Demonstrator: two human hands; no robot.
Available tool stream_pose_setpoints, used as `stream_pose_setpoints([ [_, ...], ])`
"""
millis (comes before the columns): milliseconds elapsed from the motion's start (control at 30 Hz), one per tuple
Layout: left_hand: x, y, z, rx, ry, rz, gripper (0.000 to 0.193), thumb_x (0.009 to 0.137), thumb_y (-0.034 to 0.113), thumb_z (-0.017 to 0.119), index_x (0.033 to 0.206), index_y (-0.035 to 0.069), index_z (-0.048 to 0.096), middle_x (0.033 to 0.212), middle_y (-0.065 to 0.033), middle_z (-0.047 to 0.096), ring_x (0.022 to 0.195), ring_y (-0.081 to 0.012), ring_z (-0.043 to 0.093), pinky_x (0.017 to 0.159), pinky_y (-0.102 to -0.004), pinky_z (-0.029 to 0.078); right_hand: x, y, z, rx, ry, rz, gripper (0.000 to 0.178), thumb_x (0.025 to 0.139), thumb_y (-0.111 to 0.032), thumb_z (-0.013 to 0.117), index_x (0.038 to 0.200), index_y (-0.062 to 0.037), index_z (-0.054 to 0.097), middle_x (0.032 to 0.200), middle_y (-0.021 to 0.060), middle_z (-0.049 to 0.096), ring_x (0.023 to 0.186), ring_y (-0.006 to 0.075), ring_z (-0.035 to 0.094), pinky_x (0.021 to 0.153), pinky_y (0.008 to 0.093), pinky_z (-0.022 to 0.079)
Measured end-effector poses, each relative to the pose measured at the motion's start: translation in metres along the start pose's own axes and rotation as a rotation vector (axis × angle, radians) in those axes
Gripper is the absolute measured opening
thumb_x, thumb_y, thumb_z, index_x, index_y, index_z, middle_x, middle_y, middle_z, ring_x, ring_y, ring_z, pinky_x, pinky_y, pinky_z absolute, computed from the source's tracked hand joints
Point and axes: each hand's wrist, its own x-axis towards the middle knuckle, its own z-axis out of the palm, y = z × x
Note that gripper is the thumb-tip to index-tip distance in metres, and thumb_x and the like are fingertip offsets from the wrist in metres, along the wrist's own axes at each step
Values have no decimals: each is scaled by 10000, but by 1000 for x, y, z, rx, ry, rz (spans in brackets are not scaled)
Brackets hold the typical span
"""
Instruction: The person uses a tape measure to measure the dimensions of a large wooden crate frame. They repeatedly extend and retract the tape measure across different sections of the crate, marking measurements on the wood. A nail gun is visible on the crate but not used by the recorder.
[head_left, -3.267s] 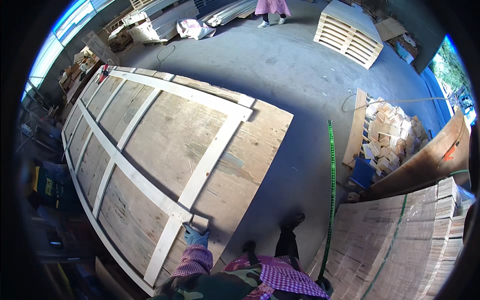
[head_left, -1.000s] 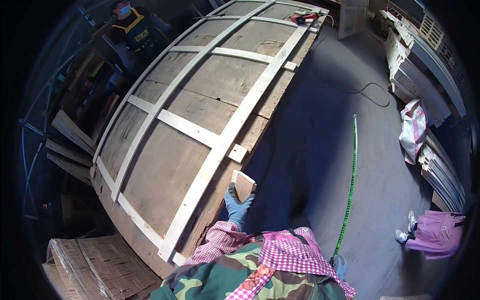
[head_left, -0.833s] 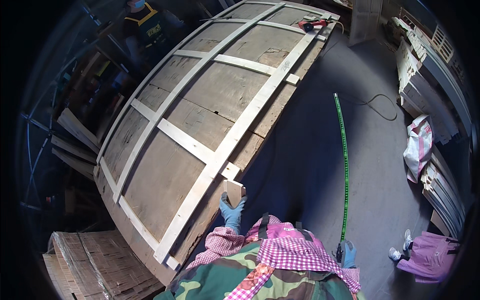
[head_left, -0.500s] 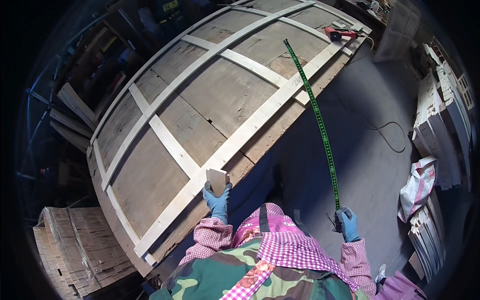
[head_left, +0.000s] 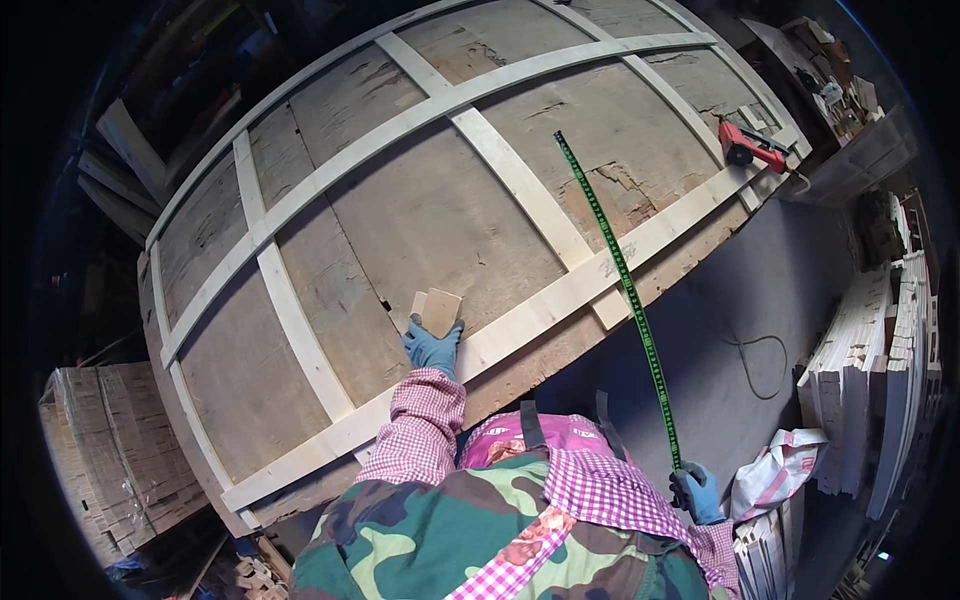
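Observation:
My left hand point(head_left: 434, 346), in a blue glove, grips small flat wooden blocks point(head_left: 440, 312), one partly behind the other. It is over a panel just inside the near rail of a large wooden frame point(head_left: 520, 322). Low at the right, my gloved right hand point(head_left: 700, 492) is closed round a tape measure point(head_left: 680, 488) with a dark case, partly hidden by the fingers. From it a long green blade point(head_left: 645, 335) runs out stiffly across the near rail, its tip above a worn brown panel point(head_left: 540, 110).
A red power tool point(head_left: 752, 148) rests on the frame's far right corner. Stacked white strips point(head_left: 850, 370) and a white sack point(head_left: 775, 475) stand at the right. A cord point(head_left: 765, 370) lies on the floor. Wrapped wooden pieces point(head_left: 115, 455) form a stack at the left.
My left hand has moved with the blocks from the near rail to over the panel. The view has shifted, and the tape blade still stretches across the frame from my right hand.

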Motion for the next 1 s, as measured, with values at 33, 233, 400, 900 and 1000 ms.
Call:
stream_pose_setpoints([
  [33, 0, 7, 9, -5, 10, 13, 1027, 580, 518, 841, 1377, 87, 357, 1275, -205, 463, 1210, -376, 424, 1029, -458, 362, 17, -19, -3, -22, -35, 8, 368, 842, -179, 632, 1155, 8, 576, 812, 82, 644, 580, 115, 588, 466, 274, 525],
  [233, -9, 65, 40, -39, 119, -110, 983, 604, 498, 843, 1348, 53, 379, 1251, -226, 458, 1170, -381, 436, 1007, -463, 376, 135, -137, -19, -245, -253, -21, 381, 865, -182, 610, 1186, 16, 556, 923, 108, 651, 664, 156, 627, 515, 297, 555],
  [400, -31, 136, 76, -230, 199, 33, 981, 606, 497, 851, 1342, 50, 383, 1231, -205, 451, 1151, -361, 451, 982, -460, 400, 241, -250, -50, -310, -333, -106, 369, 870, -200, 623, 1183, -10, 576, 842, 46, 626, 618, 110, 585, 525, 273, 537],
  [900, -25, 409, 261, -255, -167, 309, 955, 725, 474, 782, 1416, 17, 305, 1357, -243, 409, 1257, -375, 431, 1031, -400, 396, 369, -349, -114, -354, -363, -118, 322, 881, -132, 621, 1176, -7, 587, 841, 18, 623, 630, 80, 564, 526, 227, 489],
  [1000, -33, 385, 250, -541, -678, 208, 759, 831, 354, 713, 1423, 45, 351, 1411, -176, 423, 1316, -316, 408, 1038, -361, 389, 406, -367, -98, -516, -517, -286, 300, 850, -53, 637, 1135, 36, 607, 896, 41, 660, 724, 70, 568, 618, 211, 468],
])
